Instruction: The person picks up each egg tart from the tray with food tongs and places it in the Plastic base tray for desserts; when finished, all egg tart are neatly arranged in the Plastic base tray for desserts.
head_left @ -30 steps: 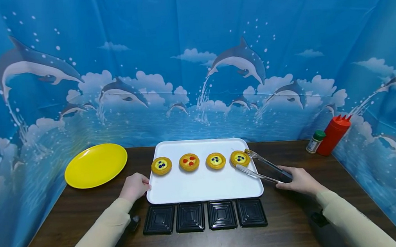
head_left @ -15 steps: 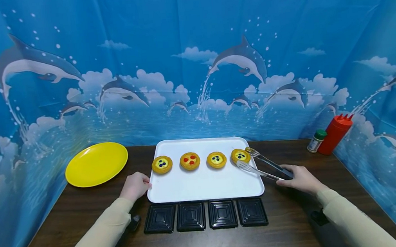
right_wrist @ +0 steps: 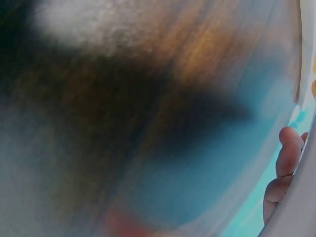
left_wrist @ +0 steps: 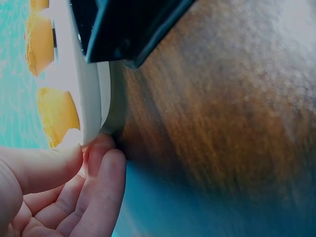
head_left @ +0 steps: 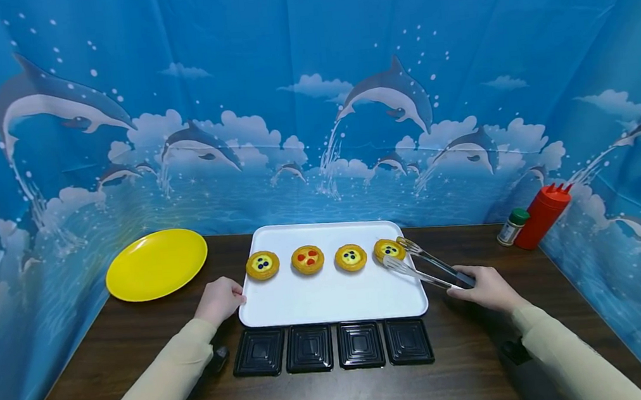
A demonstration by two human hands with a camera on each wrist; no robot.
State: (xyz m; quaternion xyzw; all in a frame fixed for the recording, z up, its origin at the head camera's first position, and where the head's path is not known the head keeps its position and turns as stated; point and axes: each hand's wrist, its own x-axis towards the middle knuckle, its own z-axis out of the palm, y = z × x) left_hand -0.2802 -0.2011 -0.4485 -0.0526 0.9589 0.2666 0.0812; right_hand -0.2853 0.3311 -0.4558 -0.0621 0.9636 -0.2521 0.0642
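Observation:
On the white tray [head_left: 329, 301] sit several egg tarts in a row; one has red pieces [head_left: 307, 260], the others dark blue dots. My left hand [head_left: 218, 300] pinches the tray's left edge, thumb above and fingers beneath, as the left wrist view shows. My right hand [head_left: 488, 288] holds metal tongs [head_left: 431, 263] by their dark grips. The spread tong tips lie on either side of the rightmost egg tart [head_left: 388, 249], which rests at the tray's right side. In the right wrist view only some fingers [right_wrist: 289, 153] show at the edge.
Several black square containers [head_left: 360, 345] line the table in front of the tray. A yellow plate [head_left: 156, 265] stands back left. A red squeeze bottle [head_left: 543, 217] and a green-capped shaker [head_left: 512, 227] stand back right, near the dolphin-printed curtain [head_left: 289, 101].
Both hands, the tray and the tongs hold nearly the same places. The whole head view has shifted very slightly.

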